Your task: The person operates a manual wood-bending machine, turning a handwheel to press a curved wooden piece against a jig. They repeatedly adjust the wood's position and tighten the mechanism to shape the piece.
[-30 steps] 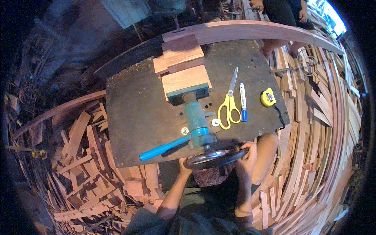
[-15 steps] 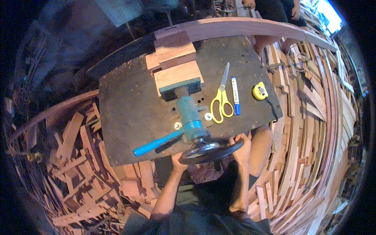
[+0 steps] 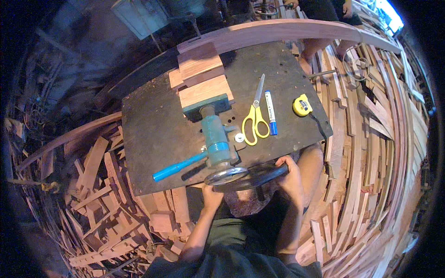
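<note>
The handwheel (image 3: 252, 182) is located at the near edge of the tabletop (image 3: 157, 134), at the near end of the teal screw housing (image 3: 214, 129). The right hand (image 3: 292, 181) is clamped on the right side of the handwheel, fingers curled over the rim. The left hand (image 3: 212, 196) is in contact with the left side of the rim; its fingers are hidden beneath, so whether they are closed cannot be told. The two hands are apart, with the wheel between them.

The blue lever (image 3: 178, 167) extends from the housing toward the near left corner of the tabletop. At the far end of the screw, the teal plate (image 3: 206, 107) bears against the front wood block (image 3: 206, 91). The rear wood block (image 3: 200, 64) sits behind it, next to the long plank (image 3: 278, 31) along the far edge.

Right of the housing lie the yellow-handled scissors (image 3: 255, 110), blades toward the far edge, and the blue-capped marker (image 3: 270, 113) just beside them. The yellow tape measure (image 3: 302, 106) rests near the right edge, its black strap (image 3: 319, 124) trailing toward the near right corner
</note>
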Motion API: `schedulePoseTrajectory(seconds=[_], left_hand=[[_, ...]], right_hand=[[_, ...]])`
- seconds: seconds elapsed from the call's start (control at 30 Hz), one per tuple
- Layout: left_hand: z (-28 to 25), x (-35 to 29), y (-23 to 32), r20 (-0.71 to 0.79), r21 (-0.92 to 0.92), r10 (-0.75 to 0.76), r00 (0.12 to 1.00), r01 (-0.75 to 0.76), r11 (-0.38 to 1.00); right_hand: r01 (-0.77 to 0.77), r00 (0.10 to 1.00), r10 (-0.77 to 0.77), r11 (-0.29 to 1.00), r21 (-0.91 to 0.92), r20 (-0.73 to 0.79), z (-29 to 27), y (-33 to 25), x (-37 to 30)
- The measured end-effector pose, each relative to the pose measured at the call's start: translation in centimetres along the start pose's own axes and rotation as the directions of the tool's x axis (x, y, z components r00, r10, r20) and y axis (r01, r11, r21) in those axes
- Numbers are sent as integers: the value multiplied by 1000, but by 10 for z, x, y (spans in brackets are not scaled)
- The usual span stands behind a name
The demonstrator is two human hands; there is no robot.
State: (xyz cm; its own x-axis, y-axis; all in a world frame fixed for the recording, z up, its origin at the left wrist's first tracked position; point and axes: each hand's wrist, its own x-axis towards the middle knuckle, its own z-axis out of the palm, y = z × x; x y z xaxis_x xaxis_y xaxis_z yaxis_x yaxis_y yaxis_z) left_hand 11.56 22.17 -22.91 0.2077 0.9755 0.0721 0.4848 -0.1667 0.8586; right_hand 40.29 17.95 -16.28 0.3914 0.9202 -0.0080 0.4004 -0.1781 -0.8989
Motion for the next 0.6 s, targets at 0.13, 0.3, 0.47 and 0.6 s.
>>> schedulePoseTrajectory(seconds=[0.13,0.3,0.47,0.6], left_hand=[[-23,18,30,192,-52,80,978,-71,996],[-16,21,34,332,-201,-32,943,104,974],[-10,21,55,121,-135,-33,992,49,990],[3,16,31,13,-187,29,999,-26,982]], right_hand=[[-134,991,134,991,-14,6,-2,-2,14],[-140,988,137,989,-45,-67,9,-8,16],[-99,976,74,989,-112,-203,20,20,16],[108,956,-151,978,-177,-251,22,31,14]])
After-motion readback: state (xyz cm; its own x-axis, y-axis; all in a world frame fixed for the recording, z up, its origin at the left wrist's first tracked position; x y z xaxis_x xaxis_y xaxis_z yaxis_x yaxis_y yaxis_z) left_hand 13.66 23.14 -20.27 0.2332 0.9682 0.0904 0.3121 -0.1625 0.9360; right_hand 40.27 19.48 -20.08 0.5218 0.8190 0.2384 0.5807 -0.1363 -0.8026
